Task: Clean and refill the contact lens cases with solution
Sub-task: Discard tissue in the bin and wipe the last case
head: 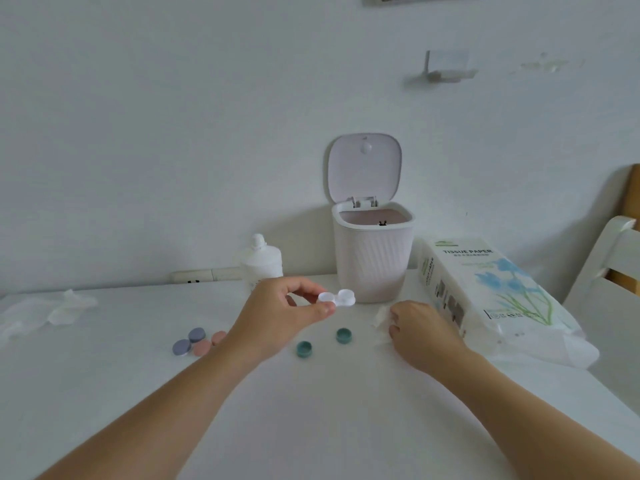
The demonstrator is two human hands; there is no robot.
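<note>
My left hand (280, 311) pinches a white two-cup lens case (337, 298) by its left cup and holds it above the table, in front of the bin. Its two green caps (304, 349) (344, 335) lie loose on the table below it. My right hand (417, 329) grips a crumpled white tissue (381, 317) down on the table beside the tissue pack. Further left, two grey-blue caps (188, 341) and pink lens case parts (207, 344) lie together. A white solution bottle (261, 263) stands behind my left hand, partly hidden.
A small pale bin (372, 258) with its lid up stands at the back centre. A tissue paper pack (485, 296) lies at the right. Used tissues (52, 311) lie at the far left. A white chair (609, 265) stands beyond the table's right edge.
</note>
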